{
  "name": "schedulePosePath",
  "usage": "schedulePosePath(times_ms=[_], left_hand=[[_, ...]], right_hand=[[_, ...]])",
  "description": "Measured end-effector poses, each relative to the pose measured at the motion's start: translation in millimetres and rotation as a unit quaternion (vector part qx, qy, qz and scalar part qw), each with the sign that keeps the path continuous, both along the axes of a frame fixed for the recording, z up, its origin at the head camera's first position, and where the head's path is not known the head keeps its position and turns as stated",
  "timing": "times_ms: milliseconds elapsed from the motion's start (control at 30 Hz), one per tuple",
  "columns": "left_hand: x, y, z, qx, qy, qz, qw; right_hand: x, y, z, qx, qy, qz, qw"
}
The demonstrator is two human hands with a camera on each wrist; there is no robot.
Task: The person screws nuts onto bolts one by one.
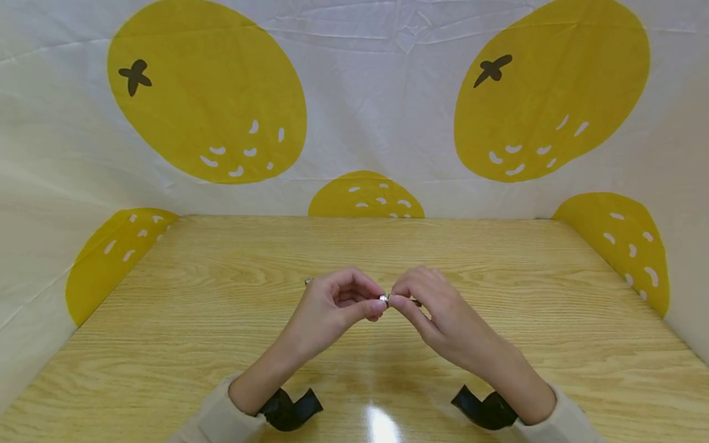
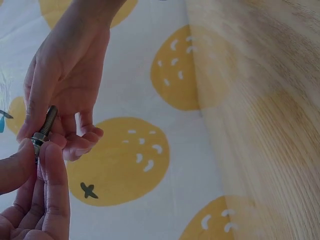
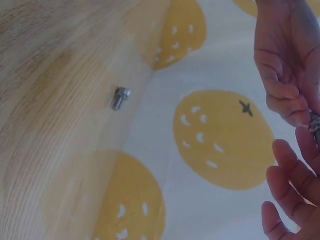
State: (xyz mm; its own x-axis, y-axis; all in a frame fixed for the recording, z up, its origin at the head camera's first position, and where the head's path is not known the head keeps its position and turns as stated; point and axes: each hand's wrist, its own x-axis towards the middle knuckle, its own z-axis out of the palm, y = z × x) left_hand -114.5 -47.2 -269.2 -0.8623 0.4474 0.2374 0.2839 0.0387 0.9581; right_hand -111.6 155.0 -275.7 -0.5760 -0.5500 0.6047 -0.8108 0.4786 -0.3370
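Note:
Between the two hands is a metal bolt (image 2: 49, 121) with a threaded shank and a nut or washer (image 2: 37, 139) near its lower end in the left wrist view. My left hand (image 1: 327, 311) pinches the silver end between thumb and index finger. From the other side, the thumb and fingers of my right hand (image 1: 437, 311) pinch the same bolt, its dark shank end poking out behind them in the head view. Fingertips hide part of the hardware. A second bolt (image 3: 119, 99) with hardware near its head lies on the table, mostly hidden behind my left hand in the head view.
The wood-grain table (image 1: 221, 344) spreads under both hands. A white cloth (image 1: 382, 111) printed with yellow fruit rises at the back and both sides. Black straps (image 1: 290, 411) sit on the wrists at the beige sleeves (image 1: 221, 415).

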Motion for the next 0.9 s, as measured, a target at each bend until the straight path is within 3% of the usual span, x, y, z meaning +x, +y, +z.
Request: schedulePosePath(times_ms=[233, 533, 900], left_hand=[[0.4, 1.3, -0.6, -0.001, -0.001, 0.007, 1.0], [0.1, -1.0, 0.3, -0.008, -0.012, 0.012, 0.9998], [-0.1, -0.2, -1.5, -0.014, 0.001, 0.013, 0.9998]], right_hand=[[4.1, 2.3, 3.8, 0.01, -0.031, -0.017, 0.9993], [2.4, 1.1, 5.3, 0.015, 0.001, 0.007, 0.9999], [2.7, 1.5, 2.9, 0.028, -0.011, -0.022, 0.9993]])
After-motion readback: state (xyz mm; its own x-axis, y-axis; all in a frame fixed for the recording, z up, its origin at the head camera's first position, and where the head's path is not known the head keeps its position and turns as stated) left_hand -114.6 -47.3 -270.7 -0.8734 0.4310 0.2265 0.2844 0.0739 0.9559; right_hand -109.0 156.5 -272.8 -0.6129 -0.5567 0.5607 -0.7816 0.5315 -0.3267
